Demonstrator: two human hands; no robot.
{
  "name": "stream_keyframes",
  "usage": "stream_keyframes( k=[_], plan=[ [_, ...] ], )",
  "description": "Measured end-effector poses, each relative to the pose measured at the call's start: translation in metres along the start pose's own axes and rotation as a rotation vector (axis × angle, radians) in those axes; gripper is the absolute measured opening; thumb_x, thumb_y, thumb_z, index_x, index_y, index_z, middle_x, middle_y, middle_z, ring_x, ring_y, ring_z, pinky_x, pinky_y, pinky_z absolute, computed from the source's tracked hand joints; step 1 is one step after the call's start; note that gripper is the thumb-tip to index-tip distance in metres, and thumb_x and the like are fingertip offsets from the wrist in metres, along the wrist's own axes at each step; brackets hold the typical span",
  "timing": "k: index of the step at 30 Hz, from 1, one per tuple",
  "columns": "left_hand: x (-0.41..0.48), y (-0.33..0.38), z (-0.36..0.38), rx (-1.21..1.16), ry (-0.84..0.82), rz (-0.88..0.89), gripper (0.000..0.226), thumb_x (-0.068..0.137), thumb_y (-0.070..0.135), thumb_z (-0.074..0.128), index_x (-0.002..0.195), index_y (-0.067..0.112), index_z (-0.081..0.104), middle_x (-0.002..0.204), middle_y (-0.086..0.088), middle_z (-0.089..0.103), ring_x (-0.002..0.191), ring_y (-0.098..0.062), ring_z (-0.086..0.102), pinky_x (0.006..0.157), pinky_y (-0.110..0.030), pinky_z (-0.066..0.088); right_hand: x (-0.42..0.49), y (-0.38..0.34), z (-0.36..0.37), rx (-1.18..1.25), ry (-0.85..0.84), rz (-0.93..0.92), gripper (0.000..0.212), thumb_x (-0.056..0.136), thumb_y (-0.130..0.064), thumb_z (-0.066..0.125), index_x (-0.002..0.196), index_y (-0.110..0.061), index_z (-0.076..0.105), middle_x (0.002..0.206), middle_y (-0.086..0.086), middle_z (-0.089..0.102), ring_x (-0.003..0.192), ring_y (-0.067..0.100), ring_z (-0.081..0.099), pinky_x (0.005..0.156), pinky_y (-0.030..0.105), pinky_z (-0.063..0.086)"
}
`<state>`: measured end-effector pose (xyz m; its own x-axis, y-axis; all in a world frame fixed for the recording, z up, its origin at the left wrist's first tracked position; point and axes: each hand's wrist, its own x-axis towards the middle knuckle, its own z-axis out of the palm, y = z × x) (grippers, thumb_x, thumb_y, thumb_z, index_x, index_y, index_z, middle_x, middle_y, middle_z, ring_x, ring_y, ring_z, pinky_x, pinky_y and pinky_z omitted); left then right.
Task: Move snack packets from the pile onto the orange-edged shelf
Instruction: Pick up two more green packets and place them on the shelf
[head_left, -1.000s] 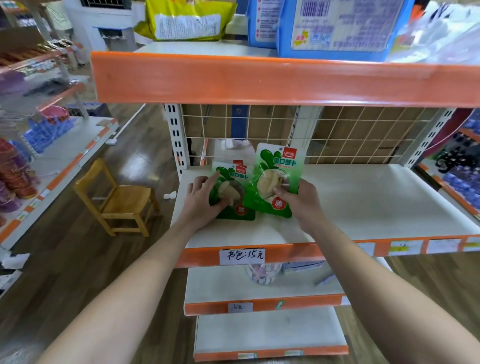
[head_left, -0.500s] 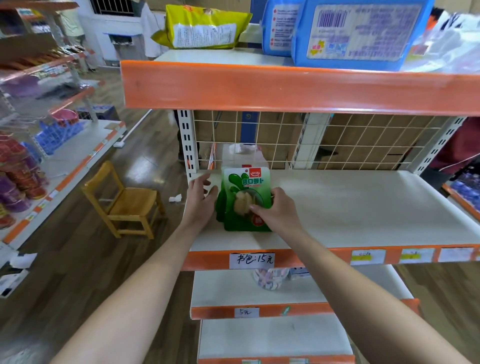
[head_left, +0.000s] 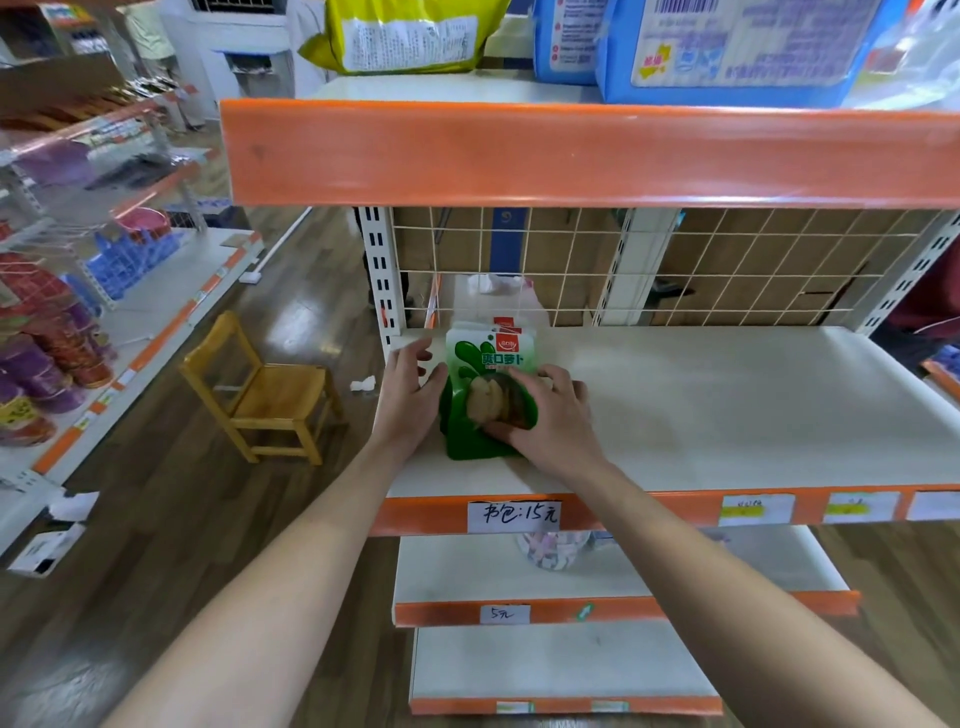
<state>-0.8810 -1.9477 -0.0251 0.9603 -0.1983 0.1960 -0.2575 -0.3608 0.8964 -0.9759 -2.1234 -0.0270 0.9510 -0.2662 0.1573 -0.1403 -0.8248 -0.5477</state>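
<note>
- The green snack packets (head_left: 487, 364) lie in a small stack on the orange-edged shelf (head_left: 727, 410). They sit just above the handwritten price label (head_left: 513, 515), near the shelf's left end. Red tabs of the packets behind show over the front one.
- The right hand (head_left: 550, 415), above and slightly right of the label, grips the stack. Its thumb lies across the front packet's clear window and its fingers curl over the right side.
- The left hand (head_left: 410, 395), above and left of the label, is released. Its fingers are straight and its thumb is at the stack's left edge.
- A wire grid (head_left: 753, 270) backs the shelf, higher above the label.
- A small wooden chair (head_left: 270, 400) stands on the floor well left of the label.
- A yellow bag (head_left: 405, 31) and blue packs (head_left: 737, 47) sit on the top shelf, far above the label.
</note>
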Motion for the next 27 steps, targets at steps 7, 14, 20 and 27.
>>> stream_keyframes(
  k=[7, 14, 20, 27],
  plan=[
    [-0.001, -0.001, 0.001, 0.029, -0.011, 0.002, 0.041, 0.101, 0.022, 0.055, 0.141, 0.013, 0.047, 0.13, 0.003, 0.045, 0.117, -0.009, 0.045, 0.102, -0.026, 0.038, -0.002, 0.0, -0.001, 0.012, 0.001, 0.01, 0.081, 0.071, -0.069, 0.073, 0.142, -0.042, 0.044, 0.144, 0.0, 0.033, 0.128, 0.031, 0.031, 0.108, 0.048, 0.036],
    [-0.005, 0.002, -0.001, 0.08, -0.016, -0.016, 0.042, 0.101, 0.023, 0.055, 0.142, 0.012, 0.047, 0.136, -0.001, 0.046, 0.119, -0.009, 0.043, 0.104, -0.026, 0.037, -0.004, 0.0, -0.012, 0.05, 0.008, -0.012, 0.074, 0.078, -0.061, 0.073, 0.142, -0.037, 0.046, 0.142, 0.0, 0.035, 0.13, 0.028, 0.031, 0.109, 0.039, 0.034],
    [-0.022, 0.011, -0.003, 0.205, -0.047, -0.055, 0.044, 0.101, 0.027, 0.054, 0.143, 0.014, 0.045, 0.14, -0.006, 0.045, 0.13, -0.021, 0.044, 0.112, -0.039, 0.039, -0.014, 0.005, -0.036, -0.001, 0.015, -0.067, 0.065, 0.088, -0.052, 0.067, 0.142, -0.022, 0.048, 0.144, 0.003, 0.042, 0.133, 0.025, 0.036, 0.11, 0.039, 0.035],
    [-0.081, 0.033, -0.016, 0.442, -0.009, 0.024, 0.048, 0.103, 0.04, 0.046, 0.145, 0.019, 0.045, 0.149, -0.006, 0.041, 0.141, -0.031, 0.033, 0.115, -0.047, 0.03, -0.028, -0.002, -0.063, -0.114, -0.059, -0.195, 0.064, 0.095, -0.052, 0.056, 0.147, -0.017, 0.043, 0.148, 0.006, 0.044, 0.136, 0.027, 0.039, 0.111, 0.04, 0.035]
  ],
)
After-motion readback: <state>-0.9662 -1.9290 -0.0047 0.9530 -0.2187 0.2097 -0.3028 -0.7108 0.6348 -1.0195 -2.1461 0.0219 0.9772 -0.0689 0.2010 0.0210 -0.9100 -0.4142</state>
